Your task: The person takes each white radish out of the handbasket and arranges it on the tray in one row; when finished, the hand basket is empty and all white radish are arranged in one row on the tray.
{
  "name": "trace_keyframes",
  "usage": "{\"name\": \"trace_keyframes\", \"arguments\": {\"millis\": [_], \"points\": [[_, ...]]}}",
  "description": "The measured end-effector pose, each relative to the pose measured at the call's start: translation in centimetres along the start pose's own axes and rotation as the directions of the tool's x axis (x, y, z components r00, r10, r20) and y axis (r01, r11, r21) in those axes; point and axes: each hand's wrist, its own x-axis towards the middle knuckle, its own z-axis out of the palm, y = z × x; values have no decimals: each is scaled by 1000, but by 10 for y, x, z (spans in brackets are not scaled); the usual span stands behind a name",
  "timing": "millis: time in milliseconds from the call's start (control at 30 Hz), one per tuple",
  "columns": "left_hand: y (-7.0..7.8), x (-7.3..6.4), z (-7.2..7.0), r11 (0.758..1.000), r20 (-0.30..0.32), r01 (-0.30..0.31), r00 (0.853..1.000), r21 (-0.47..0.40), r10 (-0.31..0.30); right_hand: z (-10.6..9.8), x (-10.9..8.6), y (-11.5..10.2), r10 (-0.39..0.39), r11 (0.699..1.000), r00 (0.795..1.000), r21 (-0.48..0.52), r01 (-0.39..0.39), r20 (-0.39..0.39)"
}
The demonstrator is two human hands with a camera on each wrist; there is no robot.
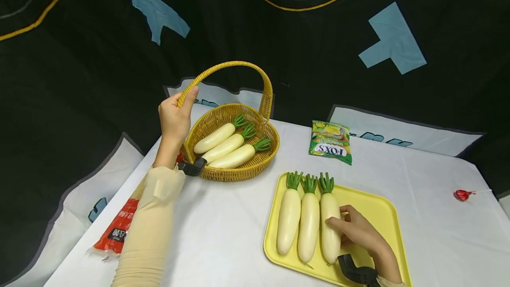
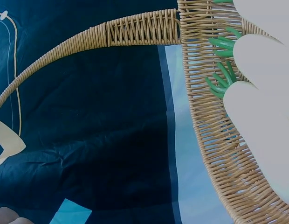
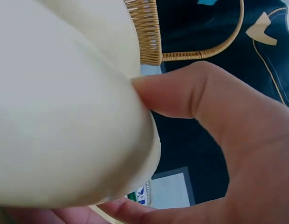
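Observation:
My left hand (image 1: 175, 116) grips the left side of the tall handle (image 1: 239, 64) of a wicker basket (image 1: 239, 174). Three white radishes (image 1: 236, 156) with green stem tops lie side by side in that basket. On a yellow tray (image 1: 376, 207) three more white radishes lie in a row, stems pointing away from me. My right hand (image 1: 360, 229) pinches the rightmost radish (image 1: 330, 220), its thumb on the upper side. In the right wrist view this radish (image 3: 74, 126) sits between the thumb (image 3: 172, 91) and the fingers, which it partly hides.
A green snack bag (image 1: 330, 141) lies behind the tray. Partly hidden by my left forearm is a red package (image 1: 119, 225) at the table's left edge. A small red object (image 1: 463, 195) lies far right. A dark cloth (image 1: 303, 48) hangs behind the white table (image 1: 223, 234).

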Motion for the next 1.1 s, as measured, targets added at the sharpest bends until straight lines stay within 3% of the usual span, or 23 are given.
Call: {"name": "trace_keyframes", "arguments": {"millis": [233,533,733,833,933,1033,1100], "points": [[0,-1,0,1000,7,12,1000,7,-12,5,-1,-2,9,999,1000,-38,-10,-26],[0,-1,0,1000,2,2,1000,4,-2,-2,-5,-4,-28,993,999,-112,30,17],[-1,-1,0,1000,3,-2,1000,0,2,-14,-10,-11,-81,968,996,-235,89,43],[-1,0,1,1000,-1,-11,1000,-3,11,-23,-11,-21,-101,949,995,-303,91,-19],[-1,0,1,1000,-2,-13,1000,-4,13,-28,-10,-38,-161,946,976,-306,111,-144],[-1,1,1,1000,-5,-14,1000,-5,14,-28,-6,-64,-255,955,940,-210,208,-229],[-1,0,1,1000,-5,-13,1000,-5,13,-26,-1,-85,-306,950,920,-135,281,-245]]}}
